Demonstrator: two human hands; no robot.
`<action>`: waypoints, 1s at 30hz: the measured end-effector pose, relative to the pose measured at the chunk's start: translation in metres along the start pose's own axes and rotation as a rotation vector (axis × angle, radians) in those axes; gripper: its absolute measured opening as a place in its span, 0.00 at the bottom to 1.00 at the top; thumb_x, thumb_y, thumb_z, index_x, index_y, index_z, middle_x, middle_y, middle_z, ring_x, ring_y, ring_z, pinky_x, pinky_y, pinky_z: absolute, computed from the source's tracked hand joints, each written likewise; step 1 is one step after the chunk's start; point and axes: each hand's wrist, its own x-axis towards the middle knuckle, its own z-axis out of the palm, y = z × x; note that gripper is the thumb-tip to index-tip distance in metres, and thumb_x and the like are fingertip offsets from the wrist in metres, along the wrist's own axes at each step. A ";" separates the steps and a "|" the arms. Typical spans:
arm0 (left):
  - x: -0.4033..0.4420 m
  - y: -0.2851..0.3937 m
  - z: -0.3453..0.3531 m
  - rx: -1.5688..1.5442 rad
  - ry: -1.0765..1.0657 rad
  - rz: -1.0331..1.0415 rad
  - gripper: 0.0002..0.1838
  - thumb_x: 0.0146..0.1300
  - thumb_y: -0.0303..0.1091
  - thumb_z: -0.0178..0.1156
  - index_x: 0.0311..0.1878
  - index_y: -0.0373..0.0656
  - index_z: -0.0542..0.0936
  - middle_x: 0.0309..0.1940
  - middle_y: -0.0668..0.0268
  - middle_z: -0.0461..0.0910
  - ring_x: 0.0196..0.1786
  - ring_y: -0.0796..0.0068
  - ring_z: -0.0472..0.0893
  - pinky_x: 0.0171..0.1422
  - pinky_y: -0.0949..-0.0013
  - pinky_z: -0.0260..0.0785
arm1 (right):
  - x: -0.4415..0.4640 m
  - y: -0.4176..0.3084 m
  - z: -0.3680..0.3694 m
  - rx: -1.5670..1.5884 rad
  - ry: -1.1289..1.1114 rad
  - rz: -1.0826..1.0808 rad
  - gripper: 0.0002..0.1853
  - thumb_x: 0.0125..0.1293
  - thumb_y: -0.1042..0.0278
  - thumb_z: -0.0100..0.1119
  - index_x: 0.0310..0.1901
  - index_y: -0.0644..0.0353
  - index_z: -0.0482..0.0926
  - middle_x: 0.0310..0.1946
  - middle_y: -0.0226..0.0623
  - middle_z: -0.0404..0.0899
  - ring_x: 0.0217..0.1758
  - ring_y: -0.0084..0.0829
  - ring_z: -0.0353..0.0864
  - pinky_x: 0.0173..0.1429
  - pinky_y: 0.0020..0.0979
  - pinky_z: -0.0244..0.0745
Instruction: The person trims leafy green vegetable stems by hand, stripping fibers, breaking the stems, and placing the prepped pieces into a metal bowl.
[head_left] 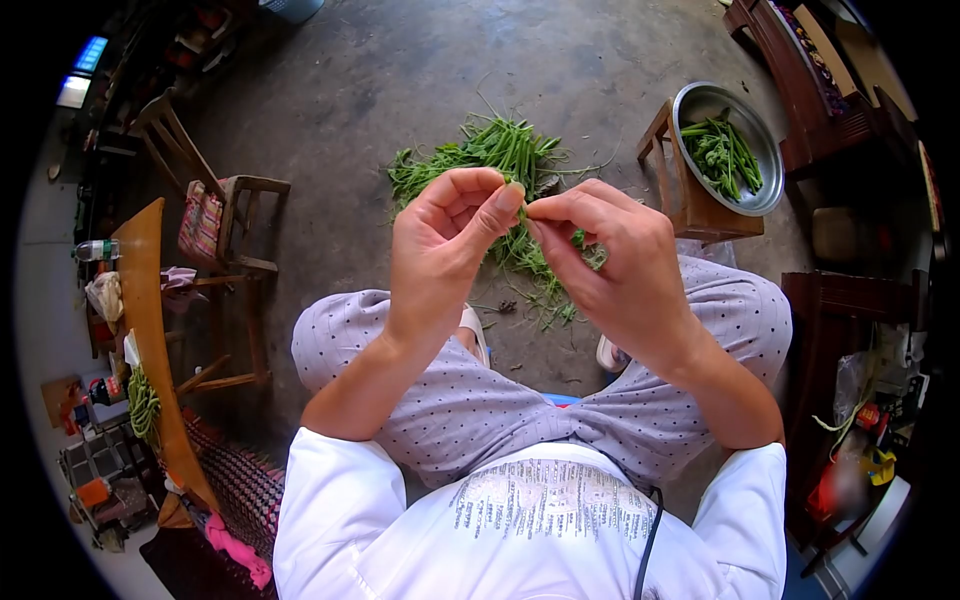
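Both hands are raised close together at the centre of the head view, over a heap of green leafy stems (500,148) on the floor. My left hand (447,235) pinches a thin green stem between thumb and forefinger. Just to its right, my right hand (612,250) has thumb and forefinger pinched at the same piece of stem. Most of that stem is hidden by the fingers. Loose stems and leaf bits lie on the floor below the hands. Cut green stems (722,155) rest in a metal basin (770,190) at the upper right.
The basin stands on a wooden stool (700,215). A wooden chair (245,185) and a table (150,300) holding a bottle (97,250) and green beans (143,405) are at the left. Dark wooden furniture (830,300) lines the right.
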 end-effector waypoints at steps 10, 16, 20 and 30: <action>-0.001 0.001 0.003 -0.048 -0.017 -0.001 0.10 0.62 0.30 0.65 0.44 0.38 0.79 0.36 0.70 0.81 0.40 0.85 0.78 0.45 0.81 0.71 | 0.000 0.000 0.002 -0.026 0.021 -0.034 0.06 0.53 0.76 0.63 0.32 0.64 0.77 0.27 0.39 0.75 0.31 0.39 0.78 0.36 0.36 0.74; 0.000 0.003 -0.001 -0.074 -0.022 -0.120 0.10 0.63 0.32 0.64 0.45 0.38 0.79 0.36 0.69 0.82 0.40 0.84 0.79 0.47 0.79 0.72 | 0.002 0.003 0.001 -0.108 0.010 -0.157 0.07 0.53 0.77 0.61 0.35 0.62 0.75 0.28 0.39 0.74 0.34 0.41 0.76 0.38 0.39 0.72; 0.002 0.005 -0.005 -0.127 -0.046 -0.237 0.10 0.64 0.34 0.63 0.45 0.40 0.80 0.36 0.69 0.82 0.40 0.83 0.80 0.47 0.77 0.73 | 0.004 0.006 -0.002 -0.218 -0.009 -0.242 0.08 0.54 0.77 0.60 0.36 0.62 0.75 0.28 0.39 0.73 0.34 0.41 0.74 0.37 0.39 0.71; 0.004 0.005 -0.014 -0.313 -0.206 -0.494 0.08 0.68 0.35 0.59 0.44 0.42 0.79 0.38 0.69 0.81 0.39 0.82 0.80 0.47 0.76 0.74 | 0.016 0.006 -0.019 -0.278 0.129 -0.208 0.05 0.55 0.79 0.58 0.34 0.62 0.74 0.29 0.41 0.75 0.33 0.42 0.77 0.39 0.39 0.72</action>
